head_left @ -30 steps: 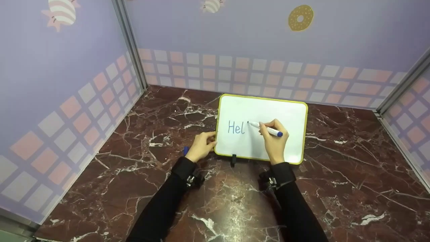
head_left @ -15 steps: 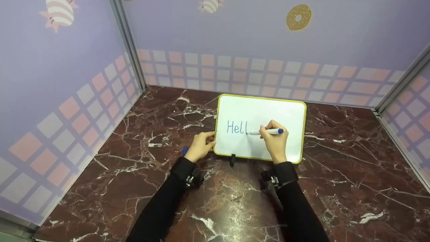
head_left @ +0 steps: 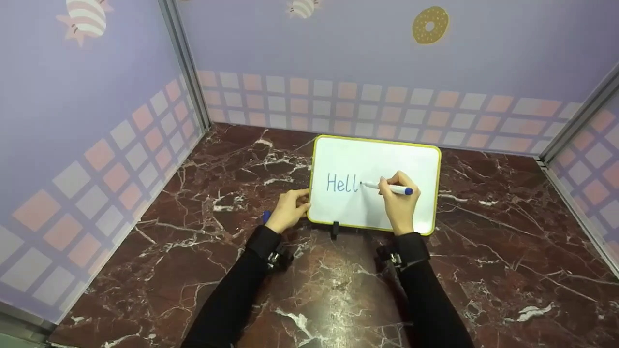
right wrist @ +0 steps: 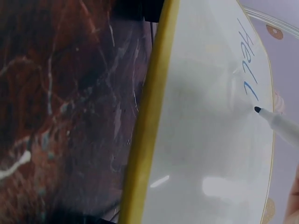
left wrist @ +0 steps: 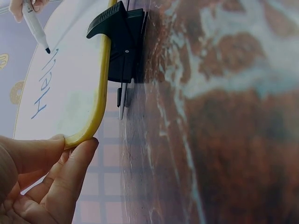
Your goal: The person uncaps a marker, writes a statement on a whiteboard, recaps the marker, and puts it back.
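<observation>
L hand (head_left: 290, 210) pinches lower-L corner of yellow-rimmed whiteboard (head_left: 375, 159); R hand (head_left: 402, 205) pinches blue-ended marker (head_left: 399, 189), tip just R of blue "Hell" lettering (head_left: 342, 183). Whiteboard's on marbled tabletop (head_left: 145, 280) nr back wall (head_left: 338, 48), w/ black clip (head_left: 335, 229) on bottom edge.

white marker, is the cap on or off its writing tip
Off: both wrist views show the white marker with its dark tip bare, pointing toward the whiteboard beside the blue letters.
</observation>
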{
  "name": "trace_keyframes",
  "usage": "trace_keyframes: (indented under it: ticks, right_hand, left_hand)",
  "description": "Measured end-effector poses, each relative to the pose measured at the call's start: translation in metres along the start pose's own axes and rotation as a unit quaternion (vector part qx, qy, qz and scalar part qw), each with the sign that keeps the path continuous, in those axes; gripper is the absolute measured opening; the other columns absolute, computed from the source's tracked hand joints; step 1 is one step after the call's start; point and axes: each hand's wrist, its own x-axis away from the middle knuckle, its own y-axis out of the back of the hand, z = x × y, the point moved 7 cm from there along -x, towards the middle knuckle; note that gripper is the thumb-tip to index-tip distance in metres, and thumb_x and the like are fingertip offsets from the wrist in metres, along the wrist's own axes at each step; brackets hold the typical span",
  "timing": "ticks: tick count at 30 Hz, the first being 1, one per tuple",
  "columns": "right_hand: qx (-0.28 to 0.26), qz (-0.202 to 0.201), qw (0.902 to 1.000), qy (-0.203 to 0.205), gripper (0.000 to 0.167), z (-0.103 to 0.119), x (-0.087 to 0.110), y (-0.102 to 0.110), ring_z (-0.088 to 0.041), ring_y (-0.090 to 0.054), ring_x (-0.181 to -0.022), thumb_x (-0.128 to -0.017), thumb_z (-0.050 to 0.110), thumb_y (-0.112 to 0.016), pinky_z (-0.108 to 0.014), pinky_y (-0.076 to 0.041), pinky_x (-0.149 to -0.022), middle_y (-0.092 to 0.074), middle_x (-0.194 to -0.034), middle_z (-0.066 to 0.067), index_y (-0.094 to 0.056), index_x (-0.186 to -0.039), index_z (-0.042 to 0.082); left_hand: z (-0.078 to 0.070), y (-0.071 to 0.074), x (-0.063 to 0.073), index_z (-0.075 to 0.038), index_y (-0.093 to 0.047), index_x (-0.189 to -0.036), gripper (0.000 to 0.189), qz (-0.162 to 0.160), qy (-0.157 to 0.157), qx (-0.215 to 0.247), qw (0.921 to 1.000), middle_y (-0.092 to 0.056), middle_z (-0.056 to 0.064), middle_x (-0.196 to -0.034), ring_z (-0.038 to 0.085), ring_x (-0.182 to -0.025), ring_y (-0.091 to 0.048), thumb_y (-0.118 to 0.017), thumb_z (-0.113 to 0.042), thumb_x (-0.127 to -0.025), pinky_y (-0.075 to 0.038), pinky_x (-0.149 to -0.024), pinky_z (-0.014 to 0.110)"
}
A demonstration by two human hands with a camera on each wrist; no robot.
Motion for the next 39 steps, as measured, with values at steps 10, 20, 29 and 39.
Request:
trace_keyframes:
  ticks: [10, 20, 29, 39]
  right_hand:
    - [0.015, 0.004, 0.9998, 0.014, 0.028, 0.024, -0.001, 0.004, -0.01, -0.053, -0.044, -0.082, -0.017, -0.055, -0.012, -0.044, -0.047, -0.052, -0.055, -0.017, -0.038, -0.06, -0.014]
    - [0.003, 0.013, 0.9998, 0.011, 0.03, 0.023, 0.002, -0.002, -0.01, -0.058, -0.05, -0.086, -0.012, -0.06, -0.014, -0.045, -0.051, -0.058, -0.06, -0.026, -0.044, -0.062, -0.013]
    - [-0.094, -0.07, 0.9929, -0.02, 0.021, 0.015, -0.007, 0.025, -0.011, -0.057, -0.05, -0.09, -0.011, -0.055, -0.016, -0.044, -0.047, -0.06, -0.06, -0.009, -0.049, -0.072, -0.019]
    - [-0.059, -0.012, 0.9962, -0.063, 0.022, -0.005, -0.009, 0.034, -0.008, -0.06, -0.049, -0.086, -0.006, -0.068, -0.014, -0.044, -0.046, -0.064, -0.057, -0.012, -0.057, -0.072, -0.019]
  left_hand:
    - [-0.001, 0.0, -0.001, 0.007, -0.056, -0.135, 0.041, -0.01, -0.007, -0.008, 0.9999, -0.07, 0.023, -0.101, 0.032, -0.089, -0.072, -0.061, 0.002, -0.094, -0.064, -0.072, 0.031]
    - [0.001, -0.001, -0.002, 0.008, -0.057, -0.134, 0.04, -0.009, -0.011, 0.008, 0.9999, -0.07, 0.025, -0.103, 0.033, -0.089, -0.072, -0.061, 0.003, -0.094, -0.064, -0.072, 0.031]
    - [0.001, -0.002, -0.002, 0.008, -0.055, -0.136, 0.042, -0.003, -0.006, 0.002, 1.0, -0.069, 0.024, -0.105, 0.033, -0.089, -0.072, -0.061, 0.002, -0.095, -0.064, -0.072, 0.03]
    - [0.0, 0.0, -0.002, 0.01, -0.057, -0.132, 0.04, -0.022, -0.02, -0.001, 0.9996, -0.071, 0.024, -0.098, 0.032, -0.082, -0.072, -0.063, 0.004, -0.093, -0.064, -0.066, 0.03]
